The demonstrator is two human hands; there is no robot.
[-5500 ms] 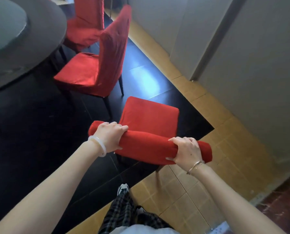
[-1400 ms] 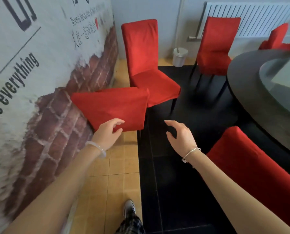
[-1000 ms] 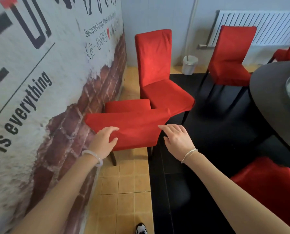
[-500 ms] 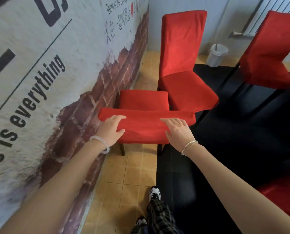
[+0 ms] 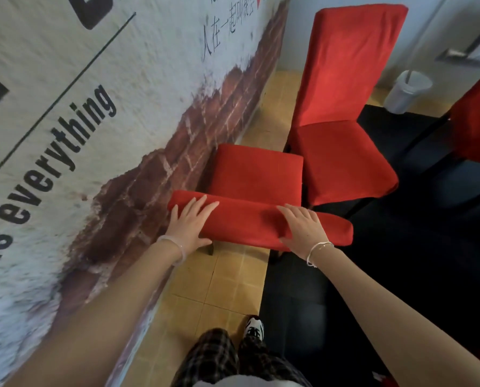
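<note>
Red chair (image 5: 258, 174) stands on the tan tile strip (image 5: 219, 280) at the left edge of the floor, just beside the printed brick wall (image 5: 93, 107). We look down on it from behind its back. Its right side sits about at the seam where the tiles meet the dark floor (image 5: 400, 275).

We see the left hand (image 5: 189, 223) flat on the left end of the chair's top rail, with the fingers straight and spread over the top and the thumb against the near face. The right hand (image 5: 303, 227) lies on the rail right of the middle, fingers laid over the top and only slightly bent, thumb on the near face. Neither hand wraps the rail. Both rest on it loosely, palms down.

A second red chair (image 5: 345, 107) faces us just beside the first, its seat next to the first seat's right edge. A third red chair (image 5: 479, 121) is cut off at the right edge of the view. A pale bin (image 5: 407, 90) stands by the far wall. We note a bracelet on each wrist, plaid trousers and one sneaker (image 5: 254, 326) on the seam below.
</note>
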